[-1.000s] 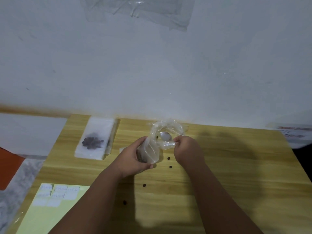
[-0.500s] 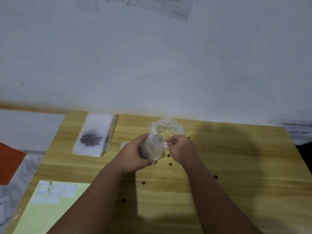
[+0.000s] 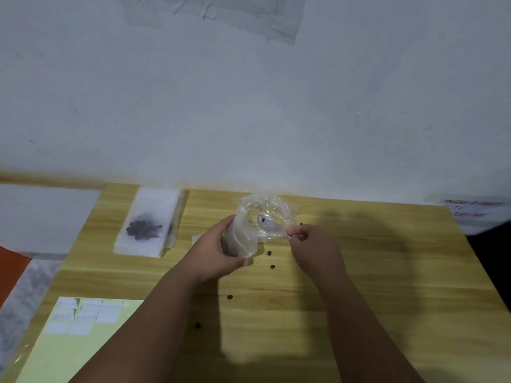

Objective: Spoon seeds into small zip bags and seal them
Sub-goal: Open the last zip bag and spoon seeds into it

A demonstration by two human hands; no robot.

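Hands: I count two, both bare, over the middle of the table (image 3: 387,299).
Left hand (image 3: 218,250): fingers and thumb are curled around the lower part of the big clear bag (image 3: 243,239) and hold it upright. I cannot tell if the bag touches the wood.
Right hand (image 3: 312,250): at 3 o'clock from the bag. Thumb and forefinger are pressed together and pinch the handle end of the spoon (image 3: 266,223). The other fingers are curled under.
Big clear bag: one. A dark mass of seeds sits at its bottom, inside the left hand's grip. The crumpled mouth is open toward 12 o'clock.
Spoon: one, pale. Its bowl lies inside the bag's mouth with a dark spot on it, perhaps a seed.
Loose seeds (image 3: 272,267): I count five on the wood: one at 2 o'clock from the bag, two at 5 o'clock, two further toward 6 o'clock.
Small zip bags (image 3: 149,205): one stack at 10 o'clock from the left hand, well apart. The top bag holds a clump of seeds. How many bags are in the stack I cannot tell.
Label sheet (image 3: 69,360): one, yellow-green, at 7 o'clock. Its white labels (image 3: 83,316) are too blurred to count.
Change from half a second ago: the right hand now stands further from the left hand, toward 3 o'clock. The spoon's bowl shows in the bag's mouth, where before I could not see it. The left hand's grip is the same.
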